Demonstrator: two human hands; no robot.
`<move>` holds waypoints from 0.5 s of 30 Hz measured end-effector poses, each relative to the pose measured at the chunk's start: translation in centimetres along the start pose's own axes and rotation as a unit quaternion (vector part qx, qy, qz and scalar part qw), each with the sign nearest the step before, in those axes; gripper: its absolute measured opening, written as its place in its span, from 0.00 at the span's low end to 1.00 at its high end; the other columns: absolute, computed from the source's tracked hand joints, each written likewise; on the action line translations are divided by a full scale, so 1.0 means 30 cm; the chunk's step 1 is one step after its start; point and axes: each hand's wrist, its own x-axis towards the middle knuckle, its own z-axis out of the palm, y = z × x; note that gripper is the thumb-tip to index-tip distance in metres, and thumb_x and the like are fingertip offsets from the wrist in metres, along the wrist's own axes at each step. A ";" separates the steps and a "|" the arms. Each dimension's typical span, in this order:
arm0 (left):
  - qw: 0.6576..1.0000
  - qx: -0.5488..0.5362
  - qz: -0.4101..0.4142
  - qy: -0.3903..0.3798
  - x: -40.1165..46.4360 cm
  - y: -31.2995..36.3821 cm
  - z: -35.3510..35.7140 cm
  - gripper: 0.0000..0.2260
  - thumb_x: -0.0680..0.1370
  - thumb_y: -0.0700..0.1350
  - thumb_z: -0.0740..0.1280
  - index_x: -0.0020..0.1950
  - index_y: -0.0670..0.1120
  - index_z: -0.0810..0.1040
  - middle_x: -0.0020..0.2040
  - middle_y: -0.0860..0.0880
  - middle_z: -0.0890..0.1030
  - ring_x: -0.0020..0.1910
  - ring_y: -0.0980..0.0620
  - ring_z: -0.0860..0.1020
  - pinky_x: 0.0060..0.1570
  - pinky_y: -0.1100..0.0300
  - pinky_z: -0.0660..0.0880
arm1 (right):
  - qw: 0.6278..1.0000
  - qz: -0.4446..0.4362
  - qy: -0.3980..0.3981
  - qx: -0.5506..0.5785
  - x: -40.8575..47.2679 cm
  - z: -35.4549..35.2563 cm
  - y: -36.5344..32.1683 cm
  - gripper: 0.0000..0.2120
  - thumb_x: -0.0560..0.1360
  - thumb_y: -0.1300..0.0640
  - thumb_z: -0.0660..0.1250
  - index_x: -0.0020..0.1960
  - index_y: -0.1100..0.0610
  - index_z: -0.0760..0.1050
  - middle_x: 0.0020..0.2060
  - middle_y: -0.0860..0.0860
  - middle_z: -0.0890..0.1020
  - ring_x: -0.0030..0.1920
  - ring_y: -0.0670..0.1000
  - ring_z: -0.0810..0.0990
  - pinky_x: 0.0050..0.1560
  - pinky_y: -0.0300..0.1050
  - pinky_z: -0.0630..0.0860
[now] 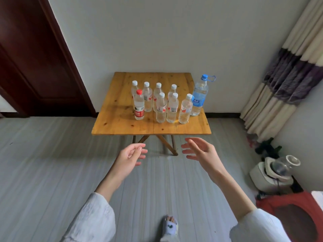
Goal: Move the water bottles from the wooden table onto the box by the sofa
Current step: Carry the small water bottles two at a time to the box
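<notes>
Nine water bottles (172,109) upright, clustered on the tabletop (120,119); left hand (130,155) and right hand (201,151) short of it, fingers loosely spread, empty. Best to take front-row bottles first, gripping mid-body, avoiding toppling neighbours.

No legible text on bottle labels (139,111)

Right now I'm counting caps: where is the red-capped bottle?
Head view: the red-capped bottle stands on the wooden table, front left of the bottle cluster.
</notes>
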 end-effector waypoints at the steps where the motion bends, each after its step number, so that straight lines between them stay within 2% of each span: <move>1: 1.000 0.002 -0.002 0.004 0.073 0.019 0.011 0.11 0.80 0.44 0.55 0.57 0.48 0.74 0.50 0.52 0.80 0.52 0.55 0.78 0.52 0.60 0.76 | 1.000 0.002 -0.002 0.000 0.079 -0.013 -0.010 0.08 0.77 0.54 0.60 0.52 0.52 0.75 0.42 0.48 0.83 0.41 0.44 0.83 0.44 0.39 0.79; 8: 1.000 0.014 -0.005 0.014 0.492 0.104 0.073 0.10 0.79 0.46 0.57 0.58 0.50 0.73 0.52 0.54 0.78 0.56 0.55 0.76 0.56 0.57 0.74 | 0.999 0.019 -0.010 -0.033 0.538 -0.088 -0.057 0.12 0.77 0.53 0.60 0.56 0.56 0.75 0.43 0.51 0.83 0.43 0.48 0.82 0.48 0.46 0.79; 12: 0.999 0.026 -0.025 0.026 0.680 0.063 0.076 0.11 0.78 0.47 0.58 0.60 0.50 0.72 0.58 0.49 0.77 0.59 0.53 0.74 0.63 0.52 0.71 | 0.998 0.040 -0.017 -0.051 0.728 -0.080 -0.026 0.10 0.77 0.54 0.59 0.55 0.55 0.75 0.44 0.52 0.83 0.43 0.50 0.81 0.49 0.49 0.79; 15: 0.999 0.031 -0.034 0.016 0.835 0.030 0.085 0.13 0.78 0.47 0.60 0.62 0.48 0.72 0.61 0.48 0.76 0.58 0.54 0.74 0.62 0.54 0.71 | 0.996 0.056 -0.011 -0.069 0.868 -0.066 0.009 0.10 0.77 0.54 0.59 0.56 0.54 0.74 0.46 0.54 0.83 0.44 0.52 0.81 0.49 0.49 0.79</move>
